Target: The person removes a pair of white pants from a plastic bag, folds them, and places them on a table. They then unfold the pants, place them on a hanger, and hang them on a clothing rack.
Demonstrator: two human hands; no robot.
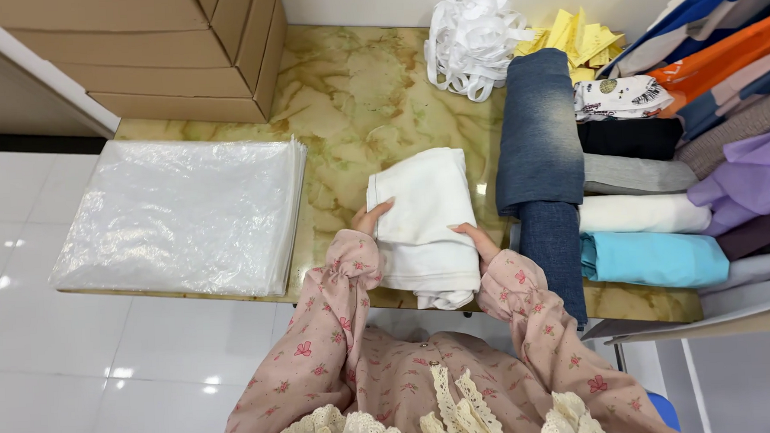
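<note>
Both hands, left hand [369, 217] and right hand [477, 240], press flat against a folded white garment [424, 223] (soft, slightly rumpled).

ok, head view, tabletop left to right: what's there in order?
Stack of clear plastic bags → left hand → folded white garment → right hand → rolled denim → pile of folded garments.

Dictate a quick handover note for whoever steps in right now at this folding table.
Left hand rests flat against the left edge of the folded white garment; right hand presses its right edge. Neither grips it. The garment lies folded near the front edge of the marble table, between the stack of clear plastic bags and the folded jeans. Folding looks done; it is not bagged.
</note>
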